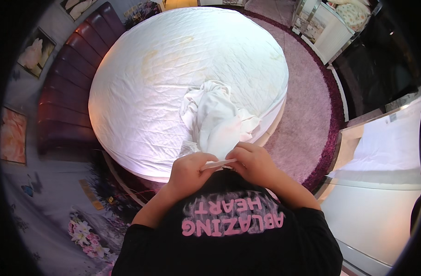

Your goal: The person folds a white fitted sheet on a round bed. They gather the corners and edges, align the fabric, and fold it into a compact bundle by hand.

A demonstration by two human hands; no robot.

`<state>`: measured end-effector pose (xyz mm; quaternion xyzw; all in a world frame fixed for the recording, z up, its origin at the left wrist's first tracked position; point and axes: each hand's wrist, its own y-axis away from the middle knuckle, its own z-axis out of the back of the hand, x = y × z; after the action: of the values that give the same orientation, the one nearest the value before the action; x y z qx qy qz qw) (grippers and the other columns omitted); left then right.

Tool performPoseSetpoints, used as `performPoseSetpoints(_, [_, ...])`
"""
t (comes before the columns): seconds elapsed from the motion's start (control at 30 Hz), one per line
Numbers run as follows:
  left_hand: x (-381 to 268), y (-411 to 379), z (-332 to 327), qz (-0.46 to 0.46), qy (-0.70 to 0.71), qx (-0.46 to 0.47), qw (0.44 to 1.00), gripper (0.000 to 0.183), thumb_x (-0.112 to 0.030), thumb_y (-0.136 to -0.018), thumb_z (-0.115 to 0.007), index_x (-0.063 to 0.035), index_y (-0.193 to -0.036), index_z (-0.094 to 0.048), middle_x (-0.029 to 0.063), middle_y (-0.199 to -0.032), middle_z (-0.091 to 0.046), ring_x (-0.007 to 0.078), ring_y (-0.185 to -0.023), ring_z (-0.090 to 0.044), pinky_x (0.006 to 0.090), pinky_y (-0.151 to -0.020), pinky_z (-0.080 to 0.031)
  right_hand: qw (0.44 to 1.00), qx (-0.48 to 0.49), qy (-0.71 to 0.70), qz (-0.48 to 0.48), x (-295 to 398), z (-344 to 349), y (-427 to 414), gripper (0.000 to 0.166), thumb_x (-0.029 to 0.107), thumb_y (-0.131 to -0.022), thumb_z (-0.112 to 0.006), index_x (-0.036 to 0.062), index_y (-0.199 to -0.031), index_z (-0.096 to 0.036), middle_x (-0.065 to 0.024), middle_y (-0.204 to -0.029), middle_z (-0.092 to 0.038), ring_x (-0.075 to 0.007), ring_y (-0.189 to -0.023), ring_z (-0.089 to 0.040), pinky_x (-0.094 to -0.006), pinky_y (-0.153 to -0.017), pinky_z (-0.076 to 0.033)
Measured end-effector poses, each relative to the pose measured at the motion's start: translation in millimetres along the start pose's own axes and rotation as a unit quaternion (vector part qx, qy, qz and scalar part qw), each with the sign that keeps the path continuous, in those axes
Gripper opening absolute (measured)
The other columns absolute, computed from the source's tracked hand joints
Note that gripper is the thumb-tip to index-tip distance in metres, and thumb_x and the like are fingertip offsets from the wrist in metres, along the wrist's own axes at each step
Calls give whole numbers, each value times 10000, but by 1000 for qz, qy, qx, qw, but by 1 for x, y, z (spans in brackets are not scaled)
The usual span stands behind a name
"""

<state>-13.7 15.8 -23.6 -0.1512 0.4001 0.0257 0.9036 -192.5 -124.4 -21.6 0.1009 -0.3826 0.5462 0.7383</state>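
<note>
A bunched white cloth (214,110) lies on a round bed (134,96), its near end raised at the bed's front edge. My left hand (189,170) grips a folded edge of this cloth between thumb and fingers. Close beside it, my right hand (251,164) pinches the same edge. Both hands are just in front of my black T-shirt, which bears pink lettering. The bed has a wrinkled white cover with faint yellowish stains. Part of the cloth's edge is hidden behind my fingers.
A curved padded headboard (72,76) of dark red stands along the bed's left side. A pink rug (300,103) with a dark border surrounds the bed's right side. At the lower right is a white surface (376,210) with a white cloth (390,148) beyond it.
</note>
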Motion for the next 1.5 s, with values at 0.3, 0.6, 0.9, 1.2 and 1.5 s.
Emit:
performPoseSetpoints(0.3, [46, 13, -24, 64, 43, 116, 990, 289, -294, -812, -768, -40, -892, -656, 145, -835, -629, 353, -793, -626, 415, -698, -496, 998, -33, -25, -54, -5, 18, 16, 134, 95, -867, -708, 51, -935, -601, -143, -804, -632, -356, -763, -639, -394, -659, -504])
performPoseSetpoints(0.6, [51, 18, -27, -36, 36, -48, 998, 314, -290, -735, -831, -45, -741, -635, 118, -762, -611, 343, -760, -605, 432, -752, -490, 993, -56, -66, -83, -25, 38, 27, 113, 77, -909, -673, 31, -963, -585, -105, -863, -621, -231, -780, -610, -320, -690, -482])
performPoseSetpoints(0.9, [58, 54, -41, -3, 116, -24, 993, 235, -224, -829, -774, -47, -818, -620, 122, -749, -584, 328, -702, -611, 417, -634, -489, 962, -71, -249, -91, -32, 33, 16, 151, 181, -993, -599, 53, -1006, -522, -36, -892, -562, -123, -826, -509, -249, -756, -415])
performPoseSetpoints(1.2, [71, 75, -49, 51, 141, -157, 976, 174, -156, -845, -754, -27, -878, -643, 123, -773, -598, 322, -702, -621, 392, -606, -481, 927, -148, -325, -114, -37, 21, -1, 135, 195, -1015, -563, 73, -985, -514, -21, -885, -529, -111, -802, -470, -247, -722, -398])
performPoseSetpoints(1.5, [34, 45, -22, -20, 151, -161, 975, 122, -86, -812, -760, -38, -902, -694, 106, -788, -620, 276, -686, -628, 355, -603, -499, 985, 149, -86, -33, 12, 1, -32, 869, 316, -635, -915, 71, -1364, -512, -114, -1015, -651, -212, -863, -637, -341, -731, -530])
